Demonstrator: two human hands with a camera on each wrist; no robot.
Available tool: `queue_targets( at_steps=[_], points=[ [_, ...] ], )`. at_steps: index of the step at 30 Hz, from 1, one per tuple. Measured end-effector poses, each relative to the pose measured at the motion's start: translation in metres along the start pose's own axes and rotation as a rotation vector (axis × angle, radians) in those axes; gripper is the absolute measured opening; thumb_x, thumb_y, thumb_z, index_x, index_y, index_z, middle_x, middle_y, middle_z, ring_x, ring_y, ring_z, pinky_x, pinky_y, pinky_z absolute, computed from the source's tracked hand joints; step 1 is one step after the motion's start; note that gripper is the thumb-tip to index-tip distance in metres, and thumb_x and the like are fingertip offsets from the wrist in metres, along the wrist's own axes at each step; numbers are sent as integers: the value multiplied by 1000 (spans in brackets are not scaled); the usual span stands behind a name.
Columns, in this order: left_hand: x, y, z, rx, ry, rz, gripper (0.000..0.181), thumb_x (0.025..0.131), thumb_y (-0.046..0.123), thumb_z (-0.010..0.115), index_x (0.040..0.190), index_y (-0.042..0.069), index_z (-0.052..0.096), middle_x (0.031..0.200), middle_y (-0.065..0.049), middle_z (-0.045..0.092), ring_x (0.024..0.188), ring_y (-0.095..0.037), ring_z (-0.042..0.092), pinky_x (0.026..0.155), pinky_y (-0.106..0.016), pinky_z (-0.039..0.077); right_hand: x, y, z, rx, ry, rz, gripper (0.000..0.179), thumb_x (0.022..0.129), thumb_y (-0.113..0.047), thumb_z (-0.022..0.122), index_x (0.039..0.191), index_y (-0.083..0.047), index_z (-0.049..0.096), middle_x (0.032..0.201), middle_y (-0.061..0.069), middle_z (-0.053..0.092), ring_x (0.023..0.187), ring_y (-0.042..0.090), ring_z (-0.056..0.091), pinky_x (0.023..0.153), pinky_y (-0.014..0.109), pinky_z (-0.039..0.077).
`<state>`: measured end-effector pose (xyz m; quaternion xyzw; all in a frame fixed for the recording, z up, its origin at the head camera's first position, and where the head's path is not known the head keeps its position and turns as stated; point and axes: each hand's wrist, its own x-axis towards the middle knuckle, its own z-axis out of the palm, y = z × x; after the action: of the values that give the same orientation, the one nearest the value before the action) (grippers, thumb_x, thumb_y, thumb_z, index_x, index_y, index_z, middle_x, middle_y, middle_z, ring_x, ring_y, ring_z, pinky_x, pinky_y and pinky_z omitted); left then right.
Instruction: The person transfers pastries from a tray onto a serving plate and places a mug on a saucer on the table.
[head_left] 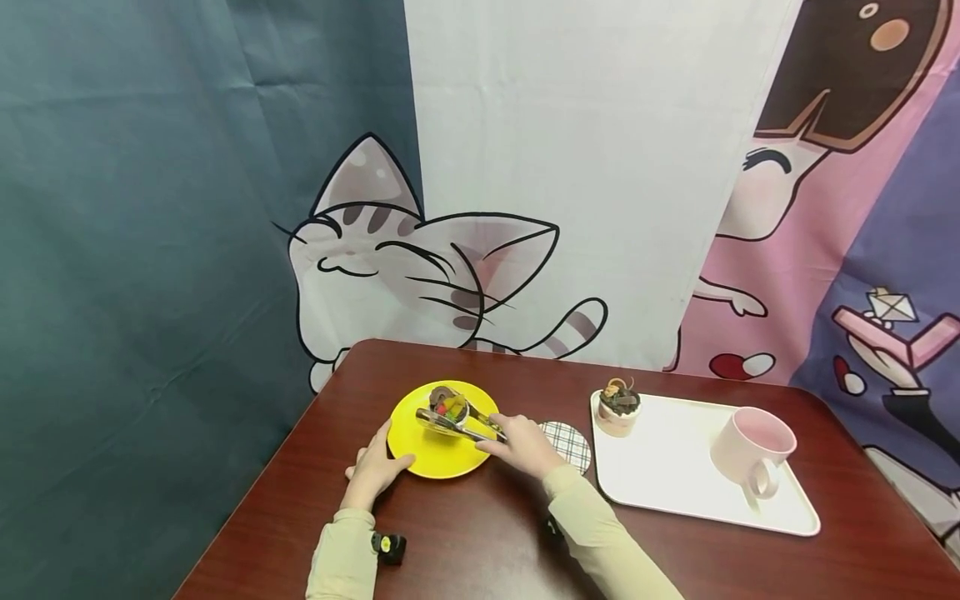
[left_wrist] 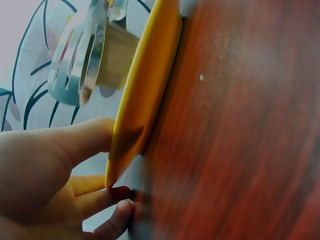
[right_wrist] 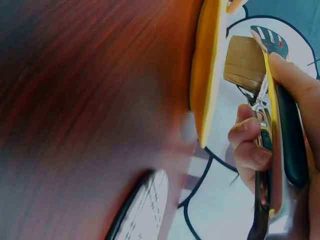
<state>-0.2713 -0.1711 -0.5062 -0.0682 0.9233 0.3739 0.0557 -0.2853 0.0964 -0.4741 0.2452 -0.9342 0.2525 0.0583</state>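
Note:
My left hand (head_left: 372, 471) is at the left rim of a yellow plate (head_left: 442, 462). In the left wrist view, the thumb lies on the upper side of the rim and the fingers are at its outer edge and beneath. My right hand (head_left: 525, 446) grips metal tongs (right_wrist: 275, 125) with dark handle grips. Between the tong heads is a small dessert cup (right_wrist: 245, 60), topped with colourful fruit and a brown piece. It is over the plate; whether its base touches the plate, I cannot tell.
Right of the plate lies a round checked coaster (head_left: 566, 447), partly behind my right hand. Further right, a white tray (head_left: 667, 467) bears another dessert cup (head_left: 618, 410) at its back left corner and a pink mug (head_left: 742, 450) at its right. A printed cloth hangs behind the brown table.

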Motion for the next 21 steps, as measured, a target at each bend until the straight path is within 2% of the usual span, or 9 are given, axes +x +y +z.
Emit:
queue_targets(
  at_steps=[7, 11, 15, 21],
  points=[
    [-3, 0, -4, 4, -9, -18, 85, 86, 29, 67, 154, 10, 21, 155, -23, 30, 120, -47, 38, 88, -60, 23, 14, -15, 10, -23, -27, 0, 52, 87, -42, 68, 119, -1, 66, 83, 6, 70, 62, 11, 53, 62, 24, 48],
    [-3, 0, -5, 9, -17, -14, 84, 87, 30, 67, 154, 10, 20, 154, -24, 31, 120, -47, 38, 88, -60, 23, 22, -22, 14, -24, -32, 29, 53, 87, -42, 68, 121, -2, 65, 86, 6, 72, 64, 11, 57, 66, 26, 52],
    [-2, 0, -5, 7, -20, -11, 84, 86, 30, 66, 154, 10, 20, 154, -24, 32, 121, -48, 38, 88, -61, 23, 27, -24, 18, -39, -49, 52, 52, 86, -44, 68, 121, -4, 65, 86, 5, 71, 66, 11, 58, 68, 27, 52],
    [-1, 1, -3, 8, -25, -7, 83, 87, 30, 66, 154, 10, 20, 154, -23, 31, 121, -48, 38, 88, -61, 24, 29, -23, 25, -52, -79, 58, 50, 86, -43, 69, 117, -5, 66, 75, -1, 64, 62, 9, 50, 63, 24, 46]
  ],
)
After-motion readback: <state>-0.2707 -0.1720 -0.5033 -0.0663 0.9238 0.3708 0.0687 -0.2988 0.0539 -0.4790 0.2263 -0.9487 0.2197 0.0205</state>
